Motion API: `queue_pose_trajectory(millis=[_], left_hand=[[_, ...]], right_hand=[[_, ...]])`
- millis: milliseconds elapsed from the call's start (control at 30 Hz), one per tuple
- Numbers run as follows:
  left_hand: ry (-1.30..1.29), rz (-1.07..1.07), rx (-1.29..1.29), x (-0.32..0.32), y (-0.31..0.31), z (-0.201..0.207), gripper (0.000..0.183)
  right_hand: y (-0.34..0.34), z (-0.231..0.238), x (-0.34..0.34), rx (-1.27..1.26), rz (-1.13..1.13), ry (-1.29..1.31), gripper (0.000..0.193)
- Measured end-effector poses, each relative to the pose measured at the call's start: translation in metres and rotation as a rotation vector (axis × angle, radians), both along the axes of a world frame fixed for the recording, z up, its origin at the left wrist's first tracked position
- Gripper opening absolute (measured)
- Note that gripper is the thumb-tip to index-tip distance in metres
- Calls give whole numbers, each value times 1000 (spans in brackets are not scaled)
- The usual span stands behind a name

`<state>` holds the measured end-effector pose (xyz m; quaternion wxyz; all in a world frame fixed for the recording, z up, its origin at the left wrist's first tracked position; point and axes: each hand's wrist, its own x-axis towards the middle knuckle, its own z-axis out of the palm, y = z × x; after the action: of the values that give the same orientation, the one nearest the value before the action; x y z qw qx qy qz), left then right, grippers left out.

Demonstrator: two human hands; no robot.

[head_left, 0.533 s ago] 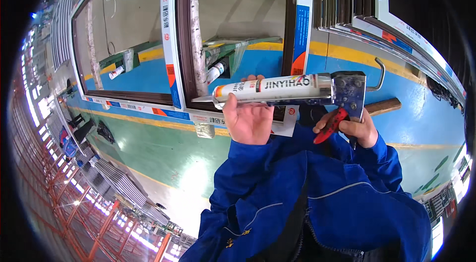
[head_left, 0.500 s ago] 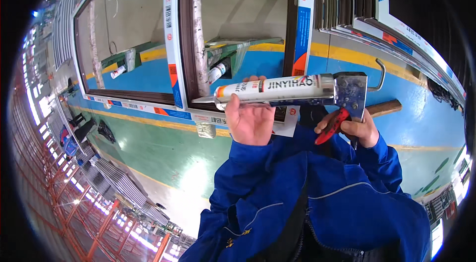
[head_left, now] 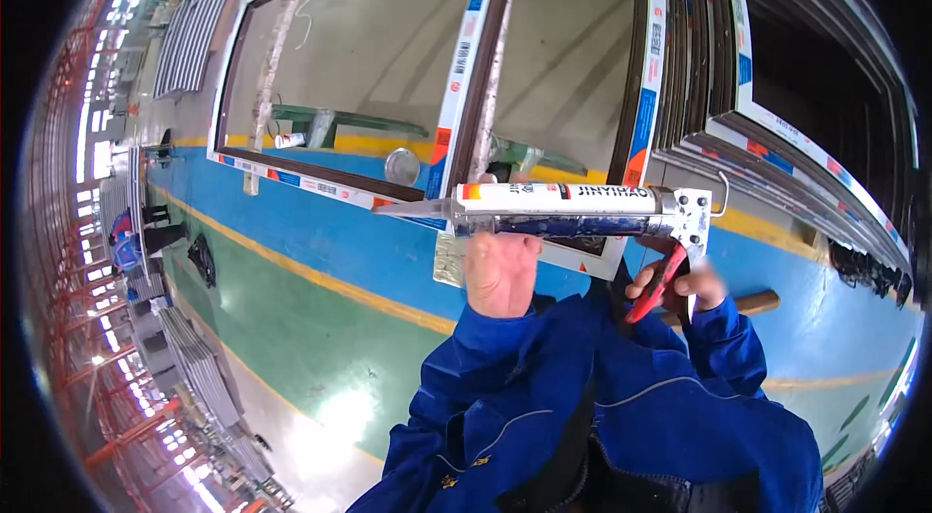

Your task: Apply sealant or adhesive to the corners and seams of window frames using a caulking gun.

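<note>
A caulking gun (head_left: 582,224) lies level across my front, loaded with a white sealant cartridge (head_left: 529,195). Its pale nozzle (head_left: 416,209) points left, over the near edge of a window frame (head_left: 464,62) with a white, blue and orange film. My left hand (head_left: 501,272) supports the front of the barrel from below, its fingers partly hidden behind it. At the other end, my right hand (head_left: 701,288) grips the handle by the red trigger (head_left: 657,282); some of its fingers are hidden.
Stacked frames (head_left: 777,139) stand at the right. Through the window frame show a green support (head_left: 364,123) and a round can end (head_left: 402,166). A wooden handle (head_left: 757,303) sticks out beyond my right hand. Striped metal profiles (head_left: 194,28) lie far left.
The view has shifted, so the frame sits further right in it. The caulking gun is lower and rolled, showing more of its dark barrel. Both hands stay on it.
</note>
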<state>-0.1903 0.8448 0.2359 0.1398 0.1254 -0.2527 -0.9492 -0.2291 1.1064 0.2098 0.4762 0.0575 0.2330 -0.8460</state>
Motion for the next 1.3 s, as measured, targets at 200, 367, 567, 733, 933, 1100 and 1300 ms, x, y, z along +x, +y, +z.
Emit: queue_pose_trajectory(millis=[200, 367, 567, 733, 933, 1100, 1300], left_hand=[[150, 160, -81, 77, -72, 30, 68], [124, 245, -228, 141, -131, 46, 51], [235, 290, -132, 218, -215, 55, 49], [208, 243, -181, 258, -259, 55, 52], [244, 437, 59, 253, -257, 44, 56], [-45, 551, 80, 246, -265, -4, 52], [15, 570, -26, 245, -298, 29, 48]], right_hand=[[-57, 20, 63, -113, 38, 42, 78], [-103, 30, 121, -43, 95, 77, 63], [-192, 71, 162, -15, 289, 304, 64], [-221, 79, 175, -32, 361, 411, 65], [-266, 66, 182, -55, 383, 705, 33], [-299, 74, 184, 190, 477, 1084, 60], [-300, 81, 145, 374, 241, 1211, 70]])
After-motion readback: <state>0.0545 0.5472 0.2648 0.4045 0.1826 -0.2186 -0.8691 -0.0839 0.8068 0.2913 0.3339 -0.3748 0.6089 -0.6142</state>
